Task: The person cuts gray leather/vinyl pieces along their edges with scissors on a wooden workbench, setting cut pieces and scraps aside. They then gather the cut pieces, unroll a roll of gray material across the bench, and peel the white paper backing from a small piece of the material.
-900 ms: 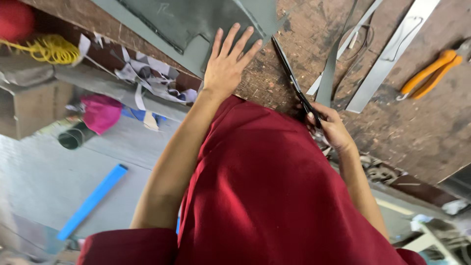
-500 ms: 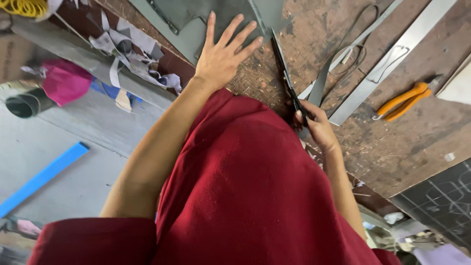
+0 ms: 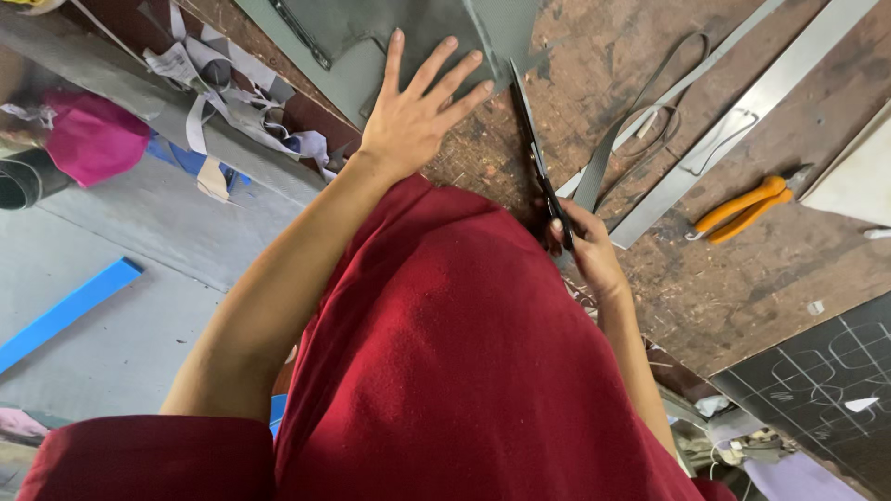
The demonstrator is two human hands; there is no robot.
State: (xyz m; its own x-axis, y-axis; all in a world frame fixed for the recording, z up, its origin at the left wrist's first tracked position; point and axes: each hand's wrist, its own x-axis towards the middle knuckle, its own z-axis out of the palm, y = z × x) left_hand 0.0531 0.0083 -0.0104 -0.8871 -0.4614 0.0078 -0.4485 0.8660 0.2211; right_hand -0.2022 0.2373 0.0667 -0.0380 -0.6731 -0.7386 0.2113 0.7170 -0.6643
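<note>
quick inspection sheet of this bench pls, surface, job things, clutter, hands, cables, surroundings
surface: worn brown workbench, scratched and stained
job's things: grey sheet material lying flat on the bench; black scissors with blades pointing at its edge
clutter: orange-handled pliers, long metal strip, grey strap loops, pale board at the right edge
grippers: left hand spread flat, fingers on the grey sheet; right hand closed around the scissors' handles
cables: nothing seen
surroundings: grey floor with a blue strip, a pink bundle, grey offcuts along the bench edge; dark board with chalk outlines at lower right
</note>
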